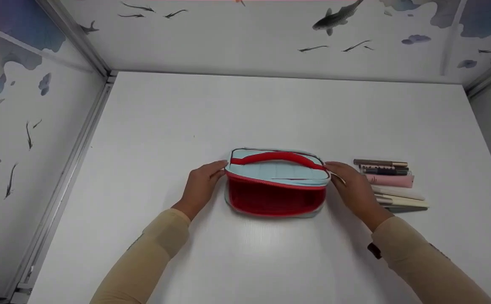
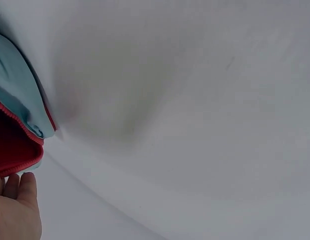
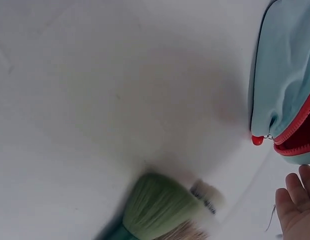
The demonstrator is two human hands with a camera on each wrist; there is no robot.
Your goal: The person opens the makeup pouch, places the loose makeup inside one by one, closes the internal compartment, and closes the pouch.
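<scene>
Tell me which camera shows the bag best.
The head view: it shows the bag from end to end, with its red handle and open mouth. Each wrist view catches only one end, cut off by the picture's edge.

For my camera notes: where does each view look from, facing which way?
On the head: facing forward and down at pouch and pink tube; left hand, right hand, sleeves show.
On the left wrist: facing a white surface, pouch at frame left; that hand's fingers show.
On the right wrist: facing a white surface, pouch at frame right, green brush below; that hand's fingers show.
Both wrist views share the pouch.
</scene>
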